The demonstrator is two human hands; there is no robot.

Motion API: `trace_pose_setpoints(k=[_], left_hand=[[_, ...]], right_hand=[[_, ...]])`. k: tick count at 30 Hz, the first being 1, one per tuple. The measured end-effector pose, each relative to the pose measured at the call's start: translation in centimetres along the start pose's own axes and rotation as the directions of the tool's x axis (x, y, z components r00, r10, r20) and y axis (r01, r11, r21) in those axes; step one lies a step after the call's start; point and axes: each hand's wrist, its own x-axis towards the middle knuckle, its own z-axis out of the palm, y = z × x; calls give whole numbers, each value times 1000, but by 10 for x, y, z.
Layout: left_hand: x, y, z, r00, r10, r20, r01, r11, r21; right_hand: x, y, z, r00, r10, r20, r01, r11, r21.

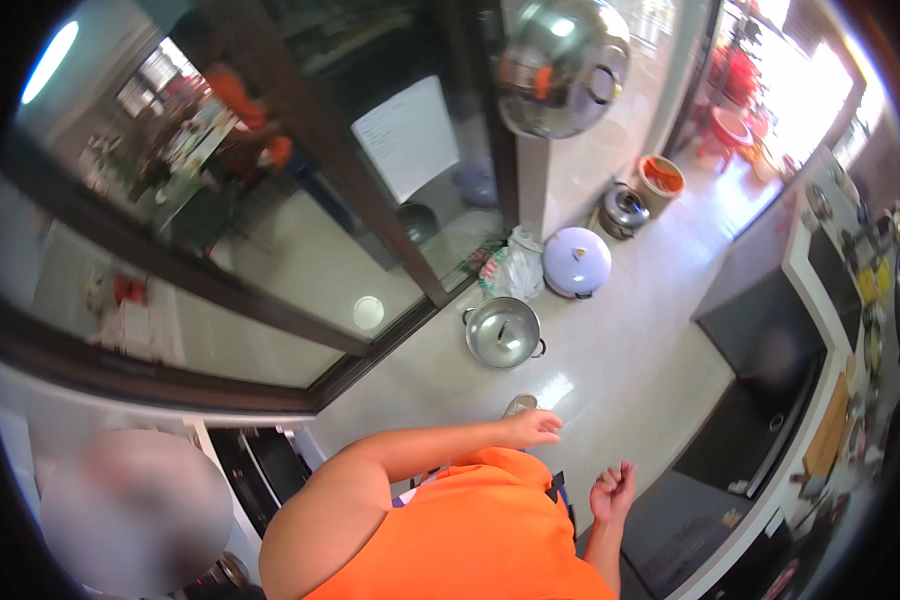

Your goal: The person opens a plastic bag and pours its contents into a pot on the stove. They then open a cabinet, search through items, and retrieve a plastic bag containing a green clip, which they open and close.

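Note:
My left hand (533,428) reaches across in front of my orange clothing (470,530), its fingers stretched out and nothing in them. To its right, my right hand (613,490) is raised with loosely bent fingers, also holding nothing. Just beyond my left hand, a shoe tip (520,404) shows on the floor. Farther ahead stands a wide steel pot (482,345) with two side handles; a dark handle shows at its middle. Neither hand touches it.
A pale purple lidded pot (577,262), plastic bag (522,265), smaller steel pot (625,210) and bucket (661,176) line the floor beyond. Dark-framed glass doors (300,315) stand left, a counter (828,425) right. A round steel vessel (135,515) is at lower left.

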Motion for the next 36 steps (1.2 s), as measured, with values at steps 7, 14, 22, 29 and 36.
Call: trace_pose_setpoints(k=[7,14,22,29,36], left_hand=[[65,60,46,890,-169,424,282,934,-218],[149,85,45,914,-264,309,297,953,-64],[301,158,51,959,230,165,-280,855,437],[411,215,69,867,429,253,-498,763,411],[541,271,72,800,477,363,-592,725,352]], right_hand=[[53,12,97,994,-82,73,94,977,-189],[101,-44,101,994,-111,-10,107,977,-185],[176,-170,156,986,-83,-145,64,990,-129],[226,-268,198,966,-113,-231,80,986,-148],[274,-351,243,956,-113,-271,66,982,-178]])
